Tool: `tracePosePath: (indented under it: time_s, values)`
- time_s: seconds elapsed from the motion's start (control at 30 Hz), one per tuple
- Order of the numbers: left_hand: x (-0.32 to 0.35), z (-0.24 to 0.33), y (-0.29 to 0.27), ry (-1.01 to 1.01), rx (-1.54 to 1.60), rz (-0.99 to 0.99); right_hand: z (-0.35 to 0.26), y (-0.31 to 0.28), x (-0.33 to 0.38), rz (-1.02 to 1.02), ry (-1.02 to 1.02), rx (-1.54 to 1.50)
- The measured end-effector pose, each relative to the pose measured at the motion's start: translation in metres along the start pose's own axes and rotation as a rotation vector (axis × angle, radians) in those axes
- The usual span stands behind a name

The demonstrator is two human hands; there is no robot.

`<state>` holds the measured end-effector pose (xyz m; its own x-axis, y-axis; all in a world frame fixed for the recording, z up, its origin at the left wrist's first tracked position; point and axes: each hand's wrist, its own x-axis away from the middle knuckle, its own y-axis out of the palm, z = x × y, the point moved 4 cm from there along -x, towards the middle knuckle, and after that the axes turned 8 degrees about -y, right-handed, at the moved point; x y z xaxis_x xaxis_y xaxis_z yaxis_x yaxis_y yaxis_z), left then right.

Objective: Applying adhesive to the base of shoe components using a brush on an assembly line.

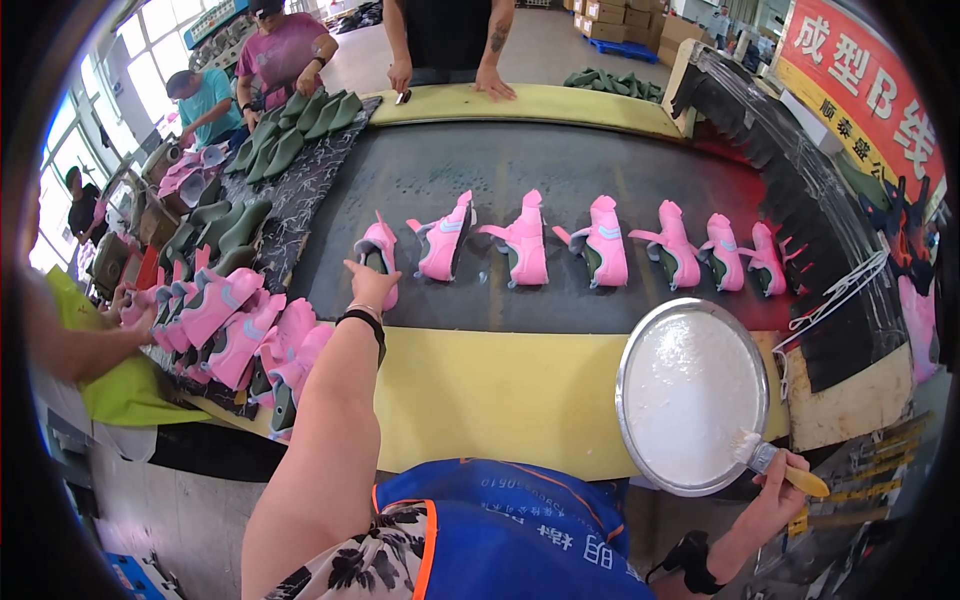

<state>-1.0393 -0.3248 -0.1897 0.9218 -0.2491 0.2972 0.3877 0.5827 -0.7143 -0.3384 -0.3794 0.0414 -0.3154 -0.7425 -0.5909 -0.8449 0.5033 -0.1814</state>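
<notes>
My left hand (pixel 370 287) reaches forward, thumb and fingers around the near end of a pink shoe upper (pixel 376 240) on the dark belt. Several more pink uppers with light blue trim, such as this one (pixel 525 245), stand in a row to its right. Dark green lasts show inside some of them. Low on the right, my right hand (pixel 768 492) is closed on a brush (pixel 803 481) with a yellow handle. Its bristles touch the white paste in a round metal pan (pixel 628 440), near the pan's front right rim.
Pink uppers (pixel 235 325) are heaped on the left, beside a co-worker's arm (pixel 90 340). Green lasts (pixel 285 135) lie at the back left. A yellow ledge (pixel 480 390) borders the belt (pixel 420 150); another person stands across it. White cords (pixel 840 290) hang at the right.
</notes>
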Motion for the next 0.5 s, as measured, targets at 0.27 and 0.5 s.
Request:
tracePosePath:
  time_s: [0.27,0.5]
  values:
    - [0.038,-0.020,-0.020,-0.139,0.909,-0.543,0.000,0.009,0.006,-0.078,0.047,-0.007]
    - [0.213,-0.092,-0.044,-0.312,0.975,-1.228,0.004,0.039,0.004,-0.061,0.157,-0.176]
